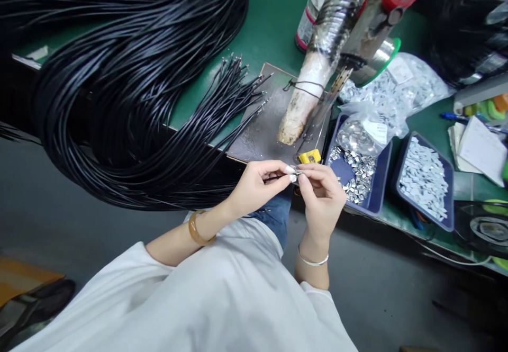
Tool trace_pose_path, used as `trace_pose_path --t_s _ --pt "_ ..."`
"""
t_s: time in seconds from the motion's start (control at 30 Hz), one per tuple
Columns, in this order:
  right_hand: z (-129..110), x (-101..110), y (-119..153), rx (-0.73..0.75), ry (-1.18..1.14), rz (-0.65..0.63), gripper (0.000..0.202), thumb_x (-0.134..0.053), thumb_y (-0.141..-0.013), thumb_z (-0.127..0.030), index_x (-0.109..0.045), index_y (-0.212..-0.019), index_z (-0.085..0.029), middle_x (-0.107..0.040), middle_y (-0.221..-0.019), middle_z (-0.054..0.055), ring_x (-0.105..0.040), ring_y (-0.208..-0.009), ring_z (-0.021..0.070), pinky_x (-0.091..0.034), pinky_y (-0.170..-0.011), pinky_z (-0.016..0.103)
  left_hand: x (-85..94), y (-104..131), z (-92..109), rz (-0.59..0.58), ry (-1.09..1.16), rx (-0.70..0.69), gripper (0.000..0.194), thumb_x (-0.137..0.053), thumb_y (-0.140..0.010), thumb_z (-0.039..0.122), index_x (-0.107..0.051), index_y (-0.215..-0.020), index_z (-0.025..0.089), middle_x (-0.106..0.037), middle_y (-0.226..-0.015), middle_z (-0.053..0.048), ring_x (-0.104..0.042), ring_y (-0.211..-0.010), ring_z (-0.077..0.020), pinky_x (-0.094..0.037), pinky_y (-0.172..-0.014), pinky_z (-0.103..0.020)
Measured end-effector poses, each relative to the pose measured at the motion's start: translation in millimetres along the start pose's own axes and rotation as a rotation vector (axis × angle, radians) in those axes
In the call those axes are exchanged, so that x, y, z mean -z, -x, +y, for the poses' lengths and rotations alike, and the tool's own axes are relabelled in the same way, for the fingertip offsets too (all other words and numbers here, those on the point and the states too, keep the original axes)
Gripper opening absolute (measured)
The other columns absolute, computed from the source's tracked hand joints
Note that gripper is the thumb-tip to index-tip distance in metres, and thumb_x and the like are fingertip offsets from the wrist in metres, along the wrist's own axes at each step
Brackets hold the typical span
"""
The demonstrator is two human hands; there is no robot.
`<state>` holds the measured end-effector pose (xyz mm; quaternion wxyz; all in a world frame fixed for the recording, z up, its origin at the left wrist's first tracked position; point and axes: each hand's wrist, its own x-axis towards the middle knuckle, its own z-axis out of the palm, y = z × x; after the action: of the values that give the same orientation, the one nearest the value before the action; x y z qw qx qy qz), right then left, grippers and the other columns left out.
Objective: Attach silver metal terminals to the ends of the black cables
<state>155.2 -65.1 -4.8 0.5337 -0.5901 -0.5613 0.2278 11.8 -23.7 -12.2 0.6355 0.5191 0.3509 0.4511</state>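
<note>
Just right of the centre of the frame, a small metallic piece [298, 172] is pinched where the fingertips of both hands meet. It is reached from the left side of the frame by the left hand [256, 185] and from the right side by the right hand [322, 198], so neither hand can be called nearer: it is touched by both. Its long axis appears to be laid roughly crosswise in the frame, from one pinch towards the other, though its exact shape is too small to be made out.

The left thumb and index finger are closed together at their white-covered tips; whether a cable end is also gripped there cannot be told. The right thumb and forefinger are likewise drawn nearly shut on the piece, with the other fingers loosely curled.

Just above the hands, a yellow block [310, 156] is seen at the edge of a dark board [249, 143]. To the right, metal clips are held in a blue tray [381, 180], beside the right hand. The upper left is filled by black cables [170, 145], whose ends are fanned partly over the board.
</note>
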Motion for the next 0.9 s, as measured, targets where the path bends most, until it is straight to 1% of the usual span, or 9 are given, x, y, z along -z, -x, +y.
trace_pose_path --t_s 0.2,0.27,0.33,0.47,0.57,0.63,0.73,0.8,0.9 --pt "-2 3 3 0.084 0.125 0.013 0.004 -0.067 -0.088 -0.023 -0.071 -0.089 -0.024 -0.072 -0.097 0.003 -0.072 -0.089 0.0179 -0.062 -0.074 0.035 6.1 1 1 -0.034 -0.357 -0.203 0.011 -0.066 -0.087 0.021 -0.075 -0.085 0.014 -0.073 -0.077 -0.004 -0.051 -0.058 -0.0092 -0.041 -0.057 -0.023" --pt "-2 0 4 0.071 0.05 0.044 0.003 -0.068 -0.087 -0.022 -0.07 -0.087 -0.024 -0.071 -0.098 0.003 -0.073 -0.09 0.0185 -0.064 -0.078 0.037 4.8 3 1 -0.014 -0.375 -0.244 0.011 -0.067 -0.088 0.023 -0.074 -0.085 0.015 -0.071 -0.075 -0.003 -0.049 -0.054 -0.0085 -0.039 -0.055 -0.023" --pt "-1 -4 6 0.048 -0.05 0.076 0.003 -0.067 -0.087 -0.021 -0.069 -0.085 -0.024 -0.069 -0.099 0.003 -0.074 -0.091 0.0186 -0.065 -0.083 0.04 2.1 7 0 0.004 -0.349 -0.264 0.012 -0.066 -0.089 0.025 -0.071 -0.084 0.015 -0.07 -0.074 -0.003 -0.053 -0.057 -0.0089 -0.042 -0.057 -0.022" --pt "0 -10 10 0.07 -0.019 0.136 0.005 -0.067 -0.087 -0.021 -0.067 -0.082 -0.024 -0.068 -0.101 0.003 -0.073 -0.095 0.0197 -0.064 -0.09 0.044 -2.3 12 -2 -0.058 -0.2 -0.122 0.014 -0.057 -0.095 0.026 -0.063 -0.086 0.016 -0.066 -0.068 0.0 -0.058 -0.059 -0.0088 -0.046 -0.06 -0.02" --pt "0 -11 9 0.065 0.005 0.174 0.005 -0.067 -0.087 -0.022 -0.067 -0.082 -0.023 -0.068 -0.1 0.003 -0.073 -0.093 0.0196 -0.064 -0.088 0.044 -2.2 11 0 -0.097 -0.028 0.034 0.013 -0.059 -0.094 0.03 -0.06 -0.097 0.017 -0.065 -0.064 0.002 -0.049 -0.046 -0.0056 -0.041 -0.05 -0.018" --pt "-1 -10 7 0.041 -0.009 0.245 0.006 -0.065 -0.089 -0.023 -0.066 -0.083 -0.023 -0.067 -0.097 0.003 -0.072 -0.089 0.0186 -0.064 -0.084 0.043 -1.5 9 3 -0.092 0.059 0.112 0.021 -0.064 -0.091 0.032 -0.06 -0.104 0.016 -0.066 -0.063 0.003 -0.044 -0.042 -0.0049 -0.037 -0.044 -0.018" --pt "-1 -8 4 0.044 -0.015 0.33 0.01 -0.061 -0.092 -0.024 -0.066 -0.084 -0.022 -0.067 -0.094 0.004 -0.071 -0.088 0.0182 -0.064 -0.081 0.042 -1.2 4 6 -0.037 0.112 0.165 0.019 -0.071 -0.083 0.029 -0.065 -0.092 0.014 -0.058 -0.054 0.004 -0.044 -0.043 -0.0052 -0.035 -0.045 -0.018" --pt "0 -6 4 0.065 0.001 0.3 0.01 -0.06 -0.092 -0.025 -0.066 -0.084 -0.023 -0.068 -0.093 0.004 -0.07 -0.088 0.0188 -0.064 -0.081 0.043 -1.7 2 8 0.0 0.13 0.17 0.015 -0.074 -0.077 0.025 -0.066 -0.082 0.013 -0.056 -0.054 0.004 -0.046 -0.047 -0.0051 -0.036 -0.048 -0.018" --pt "1 -5 7 0.101 0.062 0.221 0.008 -0.062 -0.091 -0.025 -0.064 -0.084 -0.024 -0.069 -0.093 0.004 -0.07 -0.088 0.0198 -0.063 -0.081 0.044 -2.0 -1 9 0.006 0.173 0.186 0.01 -0.074 -0.074 0.02 -0.068 -0.077 0.013 -0.062 -0.063 0.002 -0.05 -0.054 -0.0052 -0.039 -0.052 -0.018"
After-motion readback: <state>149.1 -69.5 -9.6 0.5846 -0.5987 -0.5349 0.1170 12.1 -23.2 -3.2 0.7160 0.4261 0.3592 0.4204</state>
